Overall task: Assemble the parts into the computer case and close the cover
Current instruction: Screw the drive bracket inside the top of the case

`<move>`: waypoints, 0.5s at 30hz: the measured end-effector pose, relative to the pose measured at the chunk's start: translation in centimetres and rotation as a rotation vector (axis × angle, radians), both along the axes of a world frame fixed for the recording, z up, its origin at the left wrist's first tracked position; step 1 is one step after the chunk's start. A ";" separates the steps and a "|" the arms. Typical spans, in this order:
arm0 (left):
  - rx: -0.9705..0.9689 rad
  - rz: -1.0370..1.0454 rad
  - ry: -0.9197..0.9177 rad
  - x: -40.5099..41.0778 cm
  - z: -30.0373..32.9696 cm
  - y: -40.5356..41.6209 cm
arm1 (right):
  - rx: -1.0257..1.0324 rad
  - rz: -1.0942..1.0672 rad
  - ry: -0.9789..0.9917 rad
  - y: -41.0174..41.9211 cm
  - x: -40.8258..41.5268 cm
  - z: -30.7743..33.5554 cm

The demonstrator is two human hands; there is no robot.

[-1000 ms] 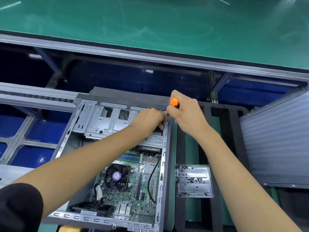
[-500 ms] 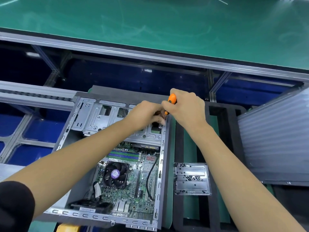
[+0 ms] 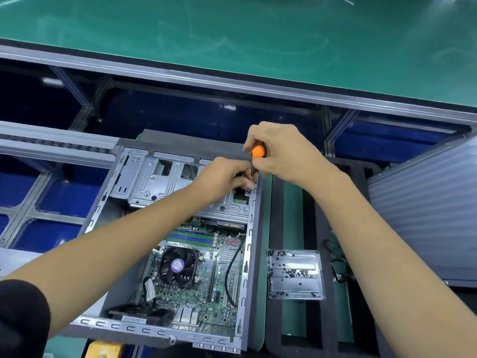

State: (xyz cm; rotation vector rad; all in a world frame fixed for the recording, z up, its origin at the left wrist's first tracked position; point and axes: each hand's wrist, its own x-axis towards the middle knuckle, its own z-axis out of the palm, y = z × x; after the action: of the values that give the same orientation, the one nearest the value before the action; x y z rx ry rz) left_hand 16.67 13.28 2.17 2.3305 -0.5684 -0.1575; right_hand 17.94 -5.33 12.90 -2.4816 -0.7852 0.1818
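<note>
While right hand (image 3: 286, 151) holds the screwdriver (image 3: 258, 152), left hand (image 3: 223, 178) steadies it.

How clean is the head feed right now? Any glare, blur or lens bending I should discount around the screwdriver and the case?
Head view: wide-angle bending curves the aluminium rail; pale glare streaks the green mat; the screwdriver in the right hand reads sharp, but its tip is hidden behind the left hand; the computer case is evenly lit; the screw tray looks slightly soft.

Screwdriver (image 3: 258, 152) tip hidden behind left hand (image 3: 222, 177); screw unseen
</note>
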 end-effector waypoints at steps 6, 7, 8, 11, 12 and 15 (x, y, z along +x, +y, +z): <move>-0.121 0.135 -0.017 -0.5 0.3 -0.5 | -0.118 -0.072 -0.121 0.5 0.8 -0.3; -0.128 0.141 -0.019 -0.6 0.2 -0.6 | -0.194 -0.074 -0.168 0.7 0.8 -0.3; -0.114 0.140 -0.023 -0.7 0.1 -0.7 | -0.267 -0.063 -0.206 0.7 0.7 -0.3; -0.071 0.102 -0.037 -0.6 0.3 -0.5 | -0.373 0.067 -0.272 0.4 0.4 0.1; -0.078 0.083 -0.025 -0.5 0.5 -0.2 | -0.374 0.129 -0.268 0.1 0.4 0.4; -0.014 0.018 -0.026 -0.7 0.9 0.3 | -0.434 0.272 -0.290 -0.5 0.8 1.2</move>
State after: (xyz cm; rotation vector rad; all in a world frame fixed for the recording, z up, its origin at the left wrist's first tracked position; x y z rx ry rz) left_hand 16.01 13.59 3.04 2.3262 -0.5592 -0.1140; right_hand 18.78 -5.78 14.09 -2.8344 -1.3275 0.0962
